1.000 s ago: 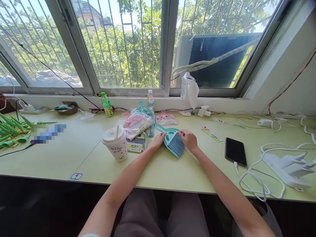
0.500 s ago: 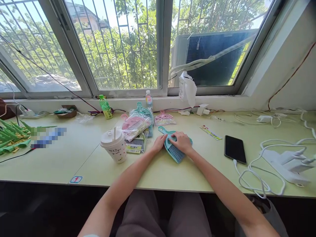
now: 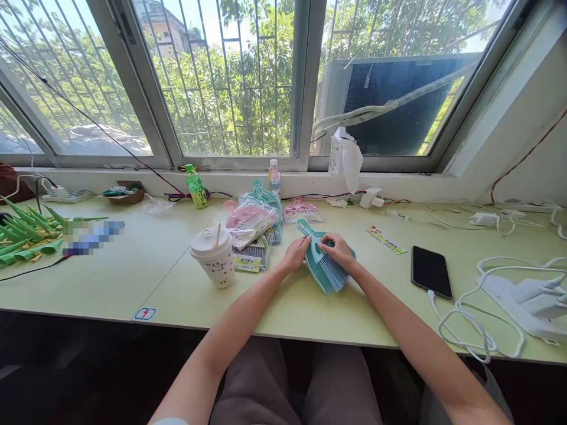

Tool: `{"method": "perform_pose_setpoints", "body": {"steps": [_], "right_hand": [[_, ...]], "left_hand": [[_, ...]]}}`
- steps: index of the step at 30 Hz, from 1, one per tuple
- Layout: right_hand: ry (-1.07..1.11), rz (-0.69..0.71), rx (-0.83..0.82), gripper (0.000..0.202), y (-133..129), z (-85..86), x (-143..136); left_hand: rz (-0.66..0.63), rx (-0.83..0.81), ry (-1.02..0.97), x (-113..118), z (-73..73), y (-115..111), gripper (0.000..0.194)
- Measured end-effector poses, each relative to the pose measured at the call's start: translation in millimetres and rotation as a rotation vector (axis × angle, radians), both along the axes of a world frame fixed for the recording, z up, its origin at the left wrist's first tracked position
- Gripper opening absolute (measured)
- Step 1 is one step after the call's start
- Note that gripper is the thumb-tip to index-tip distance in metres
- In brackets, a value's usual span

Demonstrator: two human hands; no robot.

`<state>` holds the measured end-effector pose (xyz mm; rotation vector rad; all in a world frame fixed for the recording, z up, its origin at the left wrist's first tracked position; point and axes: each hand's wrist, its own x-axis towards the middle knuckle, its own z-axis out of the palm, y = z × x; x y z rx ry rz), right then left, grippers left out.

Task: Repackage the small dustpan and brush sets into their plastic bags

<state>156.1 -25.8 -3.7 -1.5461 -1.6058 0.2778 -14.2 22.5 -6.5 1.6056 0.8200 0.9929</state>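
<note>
A small teal dustpan (image 3: pixel 316 274) tilts above the table in front of me, its looped handle pointing away to the left. My left hand (image 3: pixel 296 254) is closed on the dustpan's left edge. Lying against its face is a small hand brush (image 3: pixel 335 275) with grey-blue bristles, overlapping the pan. My right hand (image 3: pixel 340 252) pinches the brush near its teal head, thumb and fingers bent around it. To the left sits a pile of wrapped brush-and-dustpan sets, among them a pink set (image 3: pixel 248 217) and a grey-bristled brush (image 3: pixel 257 249).
Left of the pile stands a lidded paper cup (image 3: pixel 215 260). Behind it are a green bottle (image 3: pixel 196 188) and a clear bottle (image 3: pixel 274 177). A label strip (image 3: pixel 385 240), a phone (image 3: pixel 431 271) and a power strip (image 3: pixel 514 304) with looping white cables lie to the right.
The brush has shifted and turned against the dustpan, so more of the pan's face shows. My right hand has changed from lying flat over the brush to pinching it. The camera view has shifted slightly.
</note>
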Motion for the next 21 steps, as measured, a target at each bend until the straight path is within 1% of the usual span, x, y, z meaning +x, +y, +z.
{"method": "perform_pose_setpoints", "body": {"steps": [3, 4, 8, 10, 13, 16, 18, 21], "right_hand": [[0.067, 0.031, 0.028, 0.022, 0, 0.1, 2], [0.084, 0.039, 0.032, 0.023, 0, 0.0, 3], [0.13, 0.049, 0.017, 0.026, 2, -1.2, 4], [0.118, 0.055, 0.006, 0.027, 2, -1.4, 3], [0.019, 0.041, 0.005, 0.025, 0, 0.0, -1], [-0.177, 0.001, 0.002, 0.023, -6, 4.7, -5], [-0.279, -0.002, -0.021, 0.021, -9, 8.6, -5], [-0.291, 0.014, -0.06, 0.016, -9, 11.6, -1]], "left_hand": [[0.0, 0.195, 0.23, -1, 4.6, -4, 0.04], [0.006, 0.219, 0.267, -2, 5.9, -5, 0.041], [0.025, 0.233, 0.327, -1, 9.8, -7, 0.042], [0.042, 0.229, 0.342, 0, 9.7, -7, 0.043], [0.089, 0.225, 0.345, 0, 6.3, -6, 0.042], [0.132, 0.211, 0.358, -2, 2.0, -5, 0.041], [0.137, 0.197, 0.356, -3, 0.5, -5, 0.041], [0.117, 0.179, 0.33, 1, 0.1, -7, 0.042]]}}
